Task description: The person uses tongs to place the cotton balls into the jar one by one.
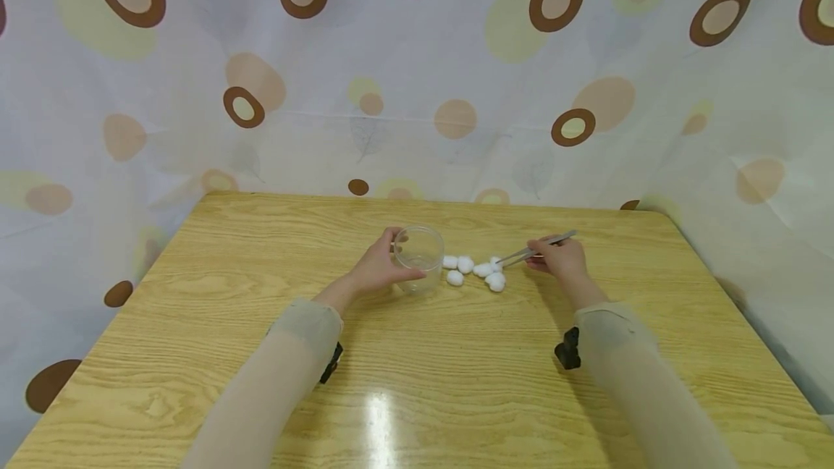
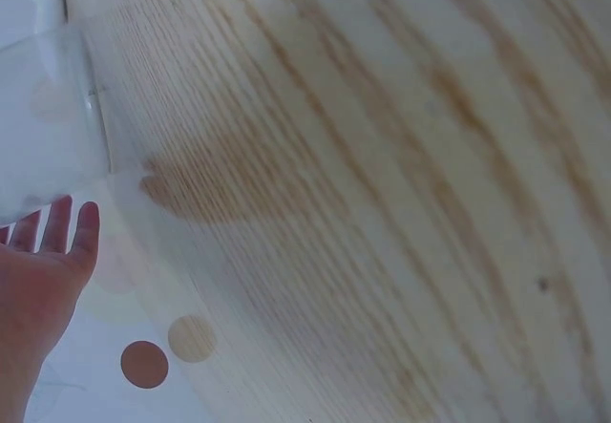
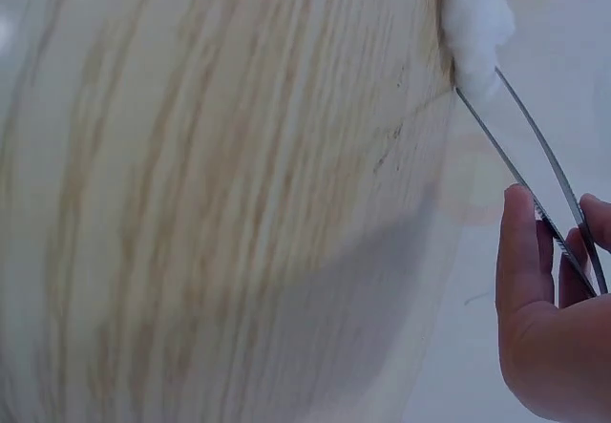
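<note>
A clear plastic tub (image 1: 420,248) stands on the wooden table, and my left hand (image 1: 384,263) grips it around its left side. In the left wrist view the tub's wall (image 2: 48,127) shows above the fingers. To the tub's right lie several white cotton balls (image 1: 465,264) in a loose group. My right hand (image 1: 562,258) holds metal tweezers (image 1: 537,247) between thumb and fingers. Their tips are apart at the rightmost cotton balls; in the right wrist view the tweezers (image 3: 535,146) reach the cotton (image 3: 477,22). Whether they pinch a ball, I cannot tell.
The wooden table (image 1: 417,368) spreads around both hands, with a bright light reflection near its front. Behind it hangs a pale curtain (image 1: 404,93) with brown and yellow ovals. A black wrist device (image 1: 569,349) sits under the right sleeve.
</note>
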`<state>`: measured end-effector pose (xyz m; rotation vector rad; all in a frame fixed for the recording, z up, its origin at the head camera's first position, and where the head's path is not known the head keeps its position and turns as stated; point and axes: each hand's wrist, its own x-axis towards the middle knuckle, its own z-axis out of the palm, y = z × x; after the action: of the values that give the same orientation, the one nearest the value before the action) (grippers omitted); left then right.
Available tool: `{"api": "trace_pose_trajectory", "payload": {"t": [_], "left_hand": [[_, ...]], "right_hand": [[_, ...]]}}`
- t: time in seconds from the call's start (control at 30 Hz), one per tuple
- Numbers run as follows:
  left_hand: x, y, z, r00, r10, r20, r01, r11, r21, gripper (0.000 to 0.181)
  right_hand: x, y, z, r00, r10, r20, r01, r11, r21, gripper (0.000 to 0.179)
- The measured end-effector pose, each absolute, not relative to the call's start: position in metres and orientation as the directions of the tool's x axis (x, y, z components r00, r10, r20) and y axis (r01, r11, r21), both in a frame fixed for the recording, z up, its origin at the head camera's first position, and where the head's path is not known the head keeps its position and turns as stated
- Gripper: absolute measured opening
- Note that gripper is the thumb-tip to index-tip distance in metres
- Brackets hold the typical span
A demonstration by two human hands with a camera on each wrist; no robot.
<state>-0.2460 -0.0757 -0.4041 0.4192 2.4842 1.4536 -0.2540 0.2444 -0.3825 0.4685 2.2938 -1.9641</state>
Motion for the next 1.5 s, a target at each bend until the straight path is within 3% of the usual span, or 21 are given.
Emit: {"api": "trace_pose_trajectory", "payload": {"t": [0.2,0.37,0.93,1.23,1.5], "left_hand": [[-0.246,-0.077,-0.403,-0.932,0.36,-0.05,0.134,0.467,0.874,0.087],[-0.246,-0.077,-0.404,-0.931,0.361,-0.054,0.131,0.467,0.875,0.087],[-0.246,-0.076,-0.405,-0.931,0.362,-0.049,0.134,0.465,0.875,0.086],[-0.246,-0.076,-0.406,-0.932,0.359,-0.051,0.131,0.464,0.876,0.087],[-0.245,-0.076,-0.405,-0.933,0.357,-0.046,0.136,0.469,0.873,0.087]], "right_hand": [[-0.255,0.24,-0.384,-0.948,0.206,-0.242,0.278,0.168,-0.946,0.02],[-0.255,0.236,-0.385,-0.937,0.233,-0.259,0.298,0.151,-0.943,0.016],[-0.252,0.237,-0.384,-0.894,0.347,-0.284,0.258,-0.12,-0.959,0.006],[-0.248,0.238,-0.373,-0.873,0.317,-0.372,0.284,-0.289,-0.914,0.008],[-0.247,0.239,-0.368,-0.873,0.28,-0.399,0.301,-0.334,-0.893,0.007]]}}
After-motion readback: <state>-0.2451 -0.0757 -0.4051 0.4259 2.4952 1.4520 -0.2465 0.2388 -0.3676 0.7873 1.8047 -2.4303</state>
